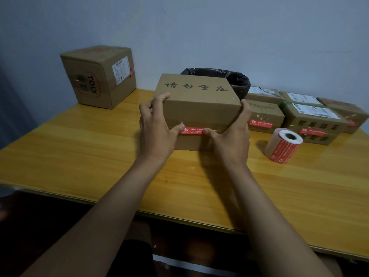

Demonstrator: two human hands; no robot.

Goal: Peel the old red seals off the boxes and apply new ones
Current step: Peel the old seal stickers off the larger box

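A brown cardboard box (pixel 197 108) with black characters on its top stands mid-table, its front face toward me. A red seal (pixel 193 131) lies across the seam on that face. My left hand (pixel 155 126) grips the box's left side, fingers curled on the top edge, thumb pressing the seal's left end. My right hand (pixel 231 134) grips the right side, with its thumb on the seal's right end. A roll of red seals (pixel 283 146) lies on its side to the right of the box.
Several small boxes (pixel 311 120) with red seals crowd the right back of the yellow wooden table (pixel 79 146). A large TOLY box (pixel 99 76) stands at the back left. A black-lined bin (pixel 237 78) sits behind the held box.
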